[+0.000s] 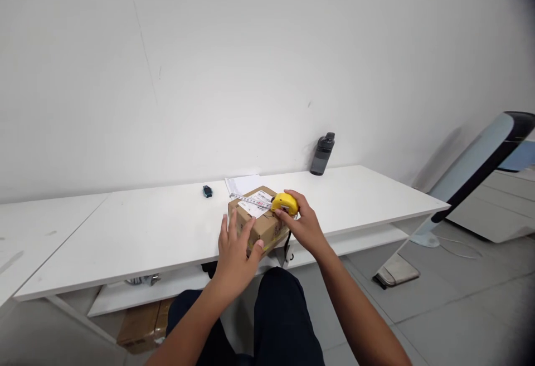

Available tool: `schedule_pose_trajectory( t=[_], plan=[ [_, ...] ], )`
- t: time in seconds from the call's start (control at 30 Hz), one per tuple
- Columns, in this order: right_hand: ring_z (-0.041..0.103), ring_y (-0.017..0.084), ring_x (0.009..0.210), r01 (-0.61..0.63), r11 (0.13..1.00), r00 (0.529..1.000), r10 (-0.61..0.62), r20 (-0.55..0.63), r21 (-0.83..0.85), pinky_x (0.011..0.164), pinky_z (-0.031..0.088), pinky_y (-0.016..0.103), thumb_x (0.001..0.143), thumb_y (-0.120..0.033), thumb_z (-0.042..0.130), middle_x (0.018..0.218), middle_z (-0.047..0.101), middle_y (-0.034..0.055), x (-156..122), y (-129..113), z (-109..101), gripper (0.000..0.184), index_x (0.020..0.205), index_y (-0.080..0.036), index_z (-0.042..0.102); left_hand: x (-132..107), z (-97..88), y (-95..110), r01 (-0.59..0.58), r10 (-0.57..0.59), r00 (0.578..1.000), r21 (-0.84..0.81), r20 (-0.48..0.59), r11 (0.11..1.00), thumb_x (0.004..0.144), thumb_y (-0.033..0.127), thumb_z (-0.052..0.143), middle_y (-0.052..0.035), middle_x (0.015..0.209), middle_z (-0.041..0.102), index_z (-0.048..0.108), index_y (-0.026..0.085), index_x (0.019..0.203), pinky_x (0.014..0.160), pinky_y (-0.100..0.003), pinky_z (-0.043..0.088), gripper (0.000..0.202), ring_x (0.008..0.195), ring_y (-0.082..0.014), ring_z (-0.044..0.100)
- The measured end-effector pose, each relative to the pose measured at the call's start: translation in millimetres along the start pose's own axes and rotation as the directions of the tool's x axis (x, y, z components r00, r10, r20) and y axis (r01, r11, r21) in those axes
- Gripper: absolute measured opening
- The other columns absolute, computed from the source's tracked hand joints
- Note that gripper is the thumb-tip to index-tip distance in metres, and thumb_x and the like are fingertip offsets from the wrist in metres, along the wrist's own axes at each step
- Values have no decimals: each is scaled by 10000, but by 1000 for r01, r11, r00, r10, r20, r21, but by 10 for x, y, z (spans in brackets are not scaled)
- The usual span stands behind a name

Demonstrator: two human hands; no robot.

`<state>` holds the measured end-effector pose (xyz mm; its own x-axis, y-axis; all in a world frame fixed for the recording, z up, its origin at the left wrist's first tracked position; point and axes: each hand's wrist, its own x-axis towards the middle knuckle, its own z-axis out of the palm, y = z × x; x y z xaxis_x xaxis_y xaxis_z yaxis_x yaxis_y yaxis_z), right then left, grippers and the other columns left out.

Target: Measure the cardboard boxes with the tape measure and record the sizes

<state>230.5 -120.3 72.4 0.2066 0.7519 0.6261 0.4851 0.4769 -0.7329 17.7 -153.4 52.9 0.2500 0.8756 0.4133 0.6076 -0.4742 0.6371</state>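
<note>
A brown cardboard box with a white printed label sits at the front edge of the white table. My left hand lies against its near left side, fingers spread and stretched out. In my right hand is a yellow tape measure, gripped between thumb and fingers at the box's right side. Its pale blade is drawn out leftward across the top of the box and over the label. A dark strap hangs below the tape measure.
A dark water bottle stands at the back by the wall. Papers lie behind the box, and a small dark blue object is left of them. A shelf runs below; another carton is under it. A tilted panel stands right.
</note>
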Motion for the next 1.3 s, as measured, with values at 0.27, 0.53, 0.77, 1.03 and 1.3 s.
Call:
schedule_pose_trajectory(
  t=[0.27, 0.53, 0.77, 1.03, 1.3],
  plan=[
    [613, 281, 1106, -93, 995, 964, 83, -254, -28, 965, 504, 463, 772, -469, 727, 1255, 635, 98, -180, 2, -205, 546, 1252, -254, 584, 133, 168, -12, -219, 261, 961, 319, -95, 922, 910, 439, 588, -134, 1500, 489, 590, 291, 1385, 1170, -617, 155, 497, 1409, -376, 361],
    [608, 257, 1064, -142, 988, 972, 150, -181, 59, 936, 501, 442, 786, -431, 713, 1247, 613, 85, -231, 34, -245, 543, 1278, -266, 552, 235, 121, 269, -196, 225, 970, 243, -95, 950, 923, 473, 536, -134, 1370, 596, 618, 282, 1351, 1154, -580, 173, 475, 1277, -363, 477],
    [610, 225, 987, -154, 967, 987, 161, -22, 203, 882, 517, 407, 790, -418, 711, 1152, 626, 61, -134, 234, -244, 511, 1254, -278, 550, 807, -211, -14, 209, -217, 976, -155, -35, 965, 789, 507, 710, -156, 1436, 552, 556, 214, 1388, 1110, -460, 327, 684, 1315, -360, 489],
    [597, 225, 997, -130, 981, 989, 138, -46, 144, 874, 506, 395, 802, -381, 683, 1186, 607, 54, -125, 199, -239, 461, 1235, -289, 556, 750, -128, -126, 349, -353, 933, -394, 64, 851, 791, 593, 690, -125, 1442, 564, 569, 232, 1410, 1032, -383, 405, 727, 1281, -341, 544],
    [587, 239, 1061, -56, 997, 997, 58, -59, 50, 917, 486, 399, 814, -328, 649, 1221, 598, 63, -184, 100, -235, 419, 1221, -283, 559, 754, -155, -158, 347, -340, 936, -423, 95, 837, 787, 541, 691, -111, 1309, 669, 637, 237, 1311, 961, -350, 440, 609, 1176, -332, 616]
  ],
)
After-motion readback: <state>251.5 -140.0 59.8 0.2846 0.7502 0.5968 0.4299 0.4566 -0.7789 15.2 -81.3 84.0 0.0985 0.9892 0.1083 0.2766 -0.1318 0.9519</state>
